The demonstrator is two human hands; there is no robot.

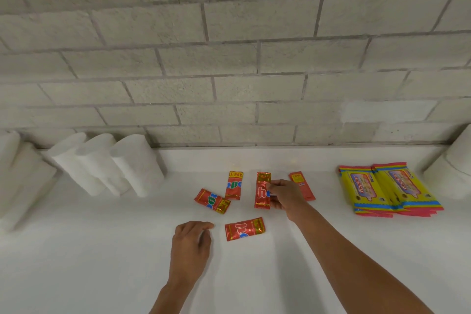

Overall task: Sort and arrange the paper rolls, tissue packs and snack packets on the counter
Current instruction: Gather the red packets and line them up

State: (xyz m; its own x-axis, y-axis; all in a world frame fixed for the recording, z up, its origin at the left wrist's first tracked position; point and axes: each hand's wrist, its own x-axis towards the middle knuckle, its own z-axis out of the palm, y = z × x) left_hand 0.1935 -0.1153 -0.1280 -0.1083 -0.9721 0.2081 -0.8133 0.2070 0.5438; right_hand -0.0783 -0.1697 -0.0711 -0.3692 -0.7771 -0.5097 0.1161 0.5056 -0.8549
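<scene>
Several red foil snack packets lie on the white counter [254,275]. My right hand [285,196] pinches the right edge of an upright packet [262,192]. Another packet [302,185] lies face down just behind that hand. Two more, one upright [234,185] and one tilted [212,201], touch at the left. A fifth packet [244,228] lies crosswise nearer me. My left hand [191,245] hovers beside it, fingers loosely curled, holding nothing. Yellow tissue packs [390,190] are stacked at the right. White paper rolls [112,163] stand along the wall at the left.
A grey block wall [229,58] backs the counter. More white paper rolls stand at the far left [15,176], and another paper roll [456,168] is at the far right edge.
</scene>
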